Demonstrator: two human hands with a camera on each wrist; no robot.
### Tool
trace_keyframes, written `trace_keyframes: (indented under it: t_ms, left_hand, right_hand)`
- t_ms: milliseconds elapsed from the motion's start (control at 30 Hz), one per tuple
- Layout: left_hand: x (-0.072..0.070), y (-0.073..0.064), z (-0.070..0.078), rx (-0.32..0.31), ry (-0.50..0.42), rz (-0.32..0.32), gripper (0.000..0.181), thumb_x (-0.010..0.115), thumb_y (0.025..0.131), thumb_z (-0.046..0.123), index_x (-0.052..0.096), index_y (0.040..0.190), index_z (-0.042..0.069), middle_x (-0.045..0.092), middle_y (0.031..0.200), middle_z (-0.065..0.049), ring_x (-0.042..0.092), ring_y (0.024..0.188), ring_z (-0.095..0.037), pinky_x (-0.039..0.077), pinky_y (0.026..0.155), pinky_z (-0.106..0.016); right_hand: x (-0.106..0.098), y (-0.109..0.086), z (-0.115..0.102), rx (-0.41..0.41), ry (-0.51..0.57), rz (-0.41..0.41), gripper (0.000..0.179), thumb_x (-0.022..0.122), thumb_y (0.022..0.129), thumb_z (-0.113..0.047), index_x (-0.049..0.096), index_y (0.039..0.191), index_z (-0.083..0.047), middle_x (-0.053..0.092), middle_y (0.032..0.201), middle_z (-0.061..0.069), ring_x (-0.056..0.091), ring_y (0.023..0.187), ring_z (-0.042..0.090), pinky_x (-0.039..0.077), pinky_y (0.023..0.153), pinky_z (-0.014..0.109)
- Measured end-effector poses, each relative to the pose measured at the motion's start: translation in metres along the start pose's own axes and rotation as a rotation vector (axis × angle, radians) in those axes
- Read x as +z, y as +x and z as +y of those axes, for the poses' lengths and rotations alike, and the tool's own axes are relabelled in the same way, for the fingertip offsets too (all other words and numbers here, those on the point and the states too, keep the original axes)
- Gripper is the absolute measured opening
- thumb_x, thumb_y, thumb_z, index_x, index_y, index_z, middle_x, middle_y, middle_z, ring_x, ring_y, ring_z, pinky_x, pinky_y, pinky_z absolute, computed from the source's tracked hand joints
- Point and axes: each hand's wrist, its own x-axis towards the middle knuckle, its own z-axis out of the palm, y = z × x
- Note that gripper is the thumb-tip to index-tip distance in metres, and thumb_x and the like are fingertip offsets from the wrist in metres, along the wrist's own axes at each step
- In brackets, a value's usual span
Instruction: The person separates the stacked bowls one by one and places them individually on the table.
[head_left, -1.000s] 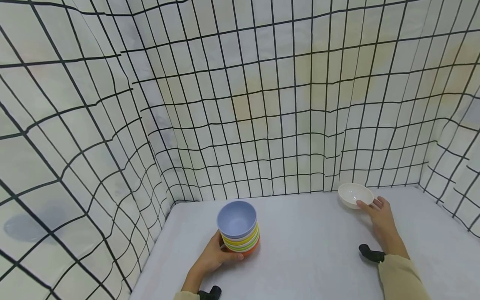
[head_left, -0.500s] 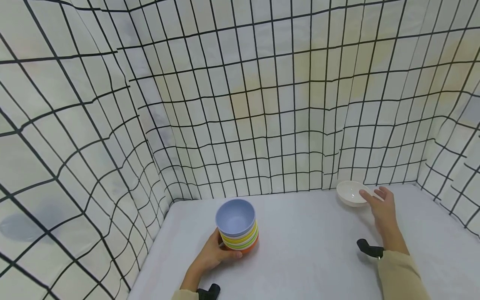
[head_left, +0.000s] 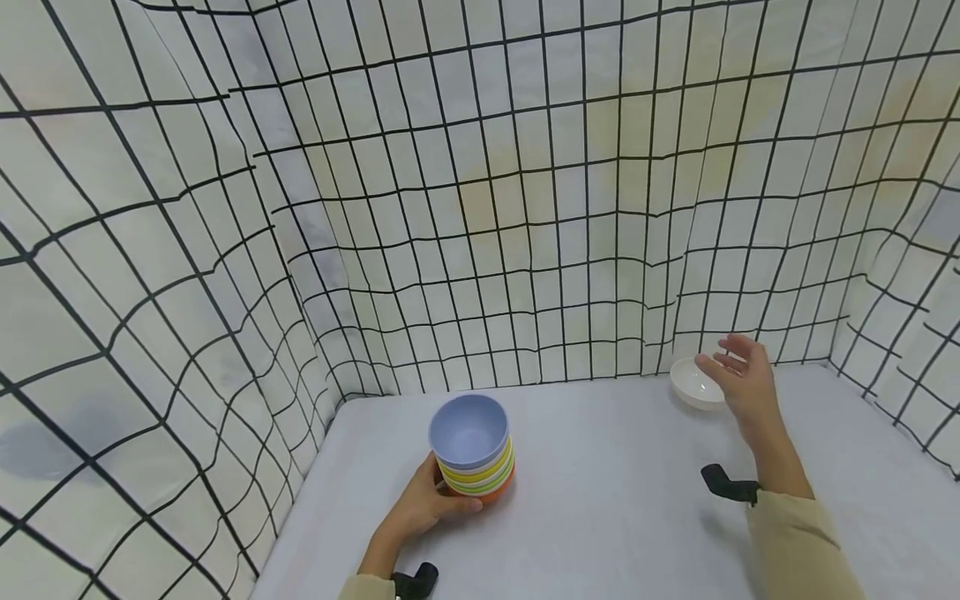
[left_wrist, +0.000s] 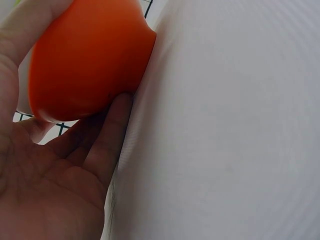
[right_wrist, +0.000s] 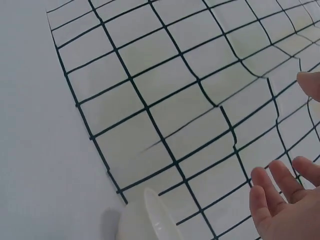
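One surface (head_left: 600,492) carries one stack of nested bowls (head_left: 470,454), too closely packed to count, and one separate white bowl (head_left: 690,389). There are two hands, one left hand (head_left: 422,502) and one right hand (head_left: 748,390), two sleeves (head_left: 801,542) and two black wrist devices (head_left: 731,485).

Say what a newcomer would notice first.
Likely the colorful bowl stack, blue on top, gripped by the left hand, left of center on the table. Then the lone white bowl near the back right, with the right hand close but apart. Behind rises the black-lined grid wall.
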Motion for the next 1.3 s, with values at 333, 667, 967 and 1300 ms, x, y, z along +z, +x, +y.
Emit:
trace_keyframes:
  t_ms: [333,667,967,1300]
  left_hand:
    - [0.000,0.002,-0.001,-0.002,-0.005,0.001,0.103,0.096,0.069,0.021,0.038,0.154,0.021,0.055,0.150,-0.005,0.048,0.143,-0.035,0.036,0.122,-0.059]
    - [-0.002,0.001,-0.002,0.001,-0.011,-0.010,0.104,0.097,0.068,0.022,0.037,0.154,0.021,0.054,0.150,-0.005,0.046,0.144,-0.036,0.033,0.123,-0.061]
    - [0.000,0.002,-0.003,0.020,-0.001,-0.009,0.102,0.096,0.070,0.021,0.038,0.153,0.019,0.055,0.149,-0.007,0.049,0.142,-0.036,0.038,0.120,-0.060]
    - [0.001,0.002,-0.004,0.014,-0.001,-0.001,0.101,0.096,0.069,0.022,0.039,0.153,0.025,0.056,0.148,-0.003,0.050,0.142,-0.033,0.037,0.121,-0.060]
  right_hand:
    - [0.043,-0.018,-0.035,-0.244,-0.059,-0.296,0.072,0.070,0.098,-0.029,0.031,0.154,-0.006,0.047,0.148,0.016,0.055,0.130,0.028,0.052,0.096,0.012]
    - [0.101,-0.043,-0.047,-0.306,-0.050,-0.541,0.067,0.078,0.091,-0.026,0.042,0.147,-0.014,0.052,0.145,0.014,0.056,0.129,0.036,0.049,0.109,0.061]
    - [0.138,-0.064,-0.047,-0.274,-0.059,-0.672,0.069,0.080,0.088,-0.036,0.047,0.144,-0.017,0.054,0.144,0.007,0.058,0.127,0.029,0.049,0.111,0.057]
    - [0.167,-0.081,-0.040,-0.248,-0.038,-0.739,0.063,0.080,0.088,-0.036,0.050,0.142,-0.021,0.056,0.144,0.003,0.058,0.127,0.026,0.043,0.114,0.062]
